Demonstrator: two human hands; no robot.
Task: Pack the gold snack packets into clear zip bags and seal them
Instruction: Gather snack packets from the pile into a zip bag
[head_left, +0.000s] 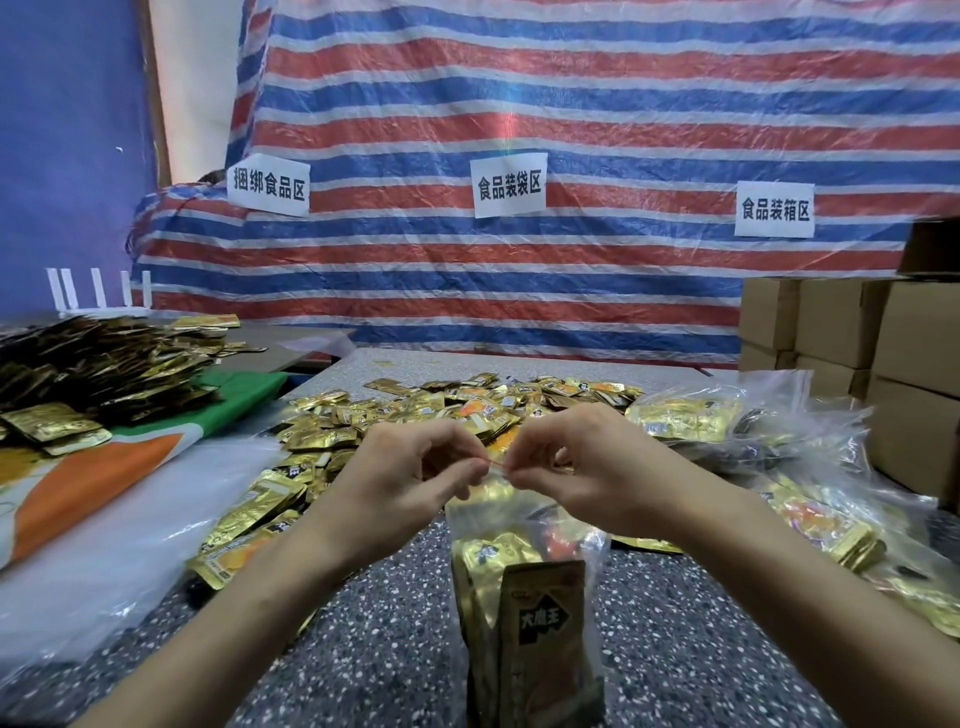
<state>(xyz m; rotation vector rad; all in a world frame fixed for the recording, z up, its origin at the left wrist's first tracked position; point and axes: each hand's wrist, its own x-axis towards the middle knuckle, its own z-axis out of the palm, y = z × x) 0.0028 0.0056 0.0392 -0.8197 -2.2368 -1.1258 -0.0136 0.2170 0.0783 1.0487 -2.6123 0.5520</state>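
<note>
Both hands meet over the near middle of the speckled table (384, 654), working the top edge of one clear zip bag (483, 519). The left hand (405, 473) pinches the bag's mouth between thumb and forefinger, its other fingers curled. The right hand (587, 467) pinches the same edge just beside it, so the fingertips of the two hands nearly touch. A thin red zip strip (496, 461) shows in the short gap between them (whether it is pressed closed along its whole length cannot be told). The bag hangs upright below the hands, its lower end reaching the near edge of the view. It is filled with gold snack packets (543, 623) standing on end, the nearest one bearing a black label.

Beyond the hands, a wide loose pile of gold packets (415, 410) spreads over the table towards the far side. To the right lie several filled bags (727, 421), crumpled and overlapping, and past them stand stacked cardboard boxes (914, 358). On the left, a stack of flat clear bags (130, 525) lies near the table's edge. Farther left, a darker heap of packets (98, 364) rests on a green and orange cloth (171, 447). A red, white and blue striped tarp (571, 93) hangs across the far side, with three paper signs (508, 183) fixed to it.
</note>
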